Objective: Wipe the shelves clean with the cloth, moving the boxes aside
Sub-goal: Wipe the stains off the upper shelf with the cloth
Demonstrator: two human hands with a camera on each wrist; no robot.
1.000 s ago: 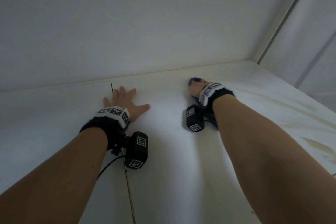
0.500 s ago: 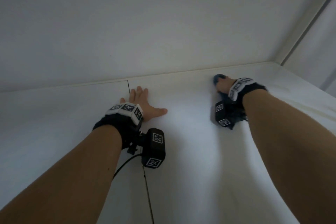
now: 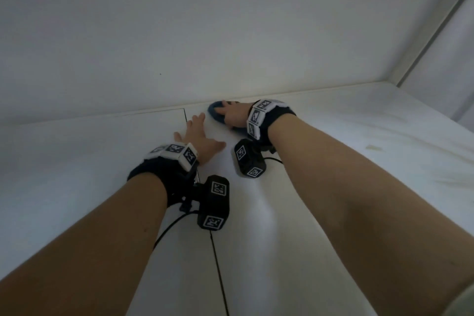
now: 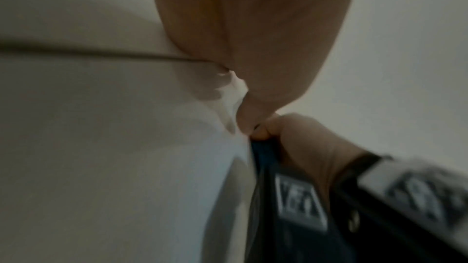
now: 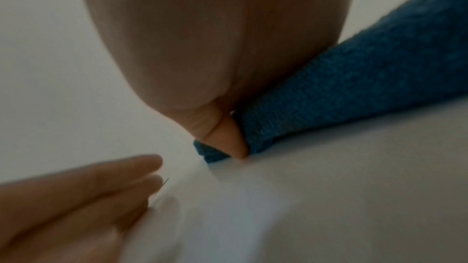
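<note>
My left hand (image 3: 196, 133) lies flat on the white shelf (image 3: 333, 136), fingers spread and straight, close to the back edge. Just to its right, my right hand (image 3: 232, 114) grips a bunched blue cloth (image 3: 214, 110) and presses it onto the shelf where it meets the back wall. In the right wrist view the thumb of the right hand (image 5: 215, 47) digs into the cloth (image 5: 354, 87), with the left hand's fingers (image 5: 101, 183) near. The left wrist view shows the left hand (image 4: 253, 37) and the right hand (image 4: 298, 143) on the cloth (image 4: 263, 153). No boxes are in view.
A plain white back wall (image 3: 230, 33) rises behind the shelf, and a side panel (image 3: 448, 59) closes it off at the right. A thin seam (image 3: 185, 114) runs through the shelf under my left hand. Yellowish stains (image 3: 374, 147) mark the shelf's right part.
My right hand has slid the cloth leftward along the back edge, ending next to my left hand. The left hand stays flat in the same spot.
</note>
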